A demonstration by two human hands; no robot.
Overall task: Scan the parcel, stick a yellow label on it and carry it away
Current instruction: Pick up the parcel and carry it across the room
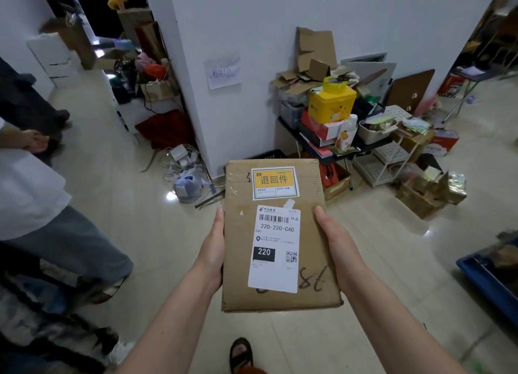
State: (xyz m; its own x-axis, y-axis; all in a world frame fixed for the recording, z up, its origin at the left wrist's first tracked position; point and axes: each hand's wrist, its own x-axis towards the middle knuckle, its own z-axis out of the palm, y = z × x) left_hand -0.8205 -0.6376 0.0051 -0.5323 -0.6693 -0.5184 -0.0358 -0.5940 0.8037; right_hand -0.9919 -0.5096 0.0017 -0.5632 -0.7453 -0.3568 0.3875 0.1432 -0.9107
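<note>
A flat brown cardboard parcel (316,250) is held out in front of me above the floor, its top face toward the camera. A yellow label (274,182) is stuck near its far edge. Below it sits a white shipping label (276,247) with a barcode and "220-220-C40". My left hand (214,240) grips the parcel's left edge. My right hand (335,237) grips its right edge, thumb on the top face. Handwritten digits show near the parcel's near right corner.
A white pillar (238,51) stands straight ahead. A cluttered black table (336,149) with a yellow tin (332,104) and cardboard scraps stands to its right. A person in a white shirt (25,188) stands at the left. A blue crate (487,278) lies at the right.
</note>
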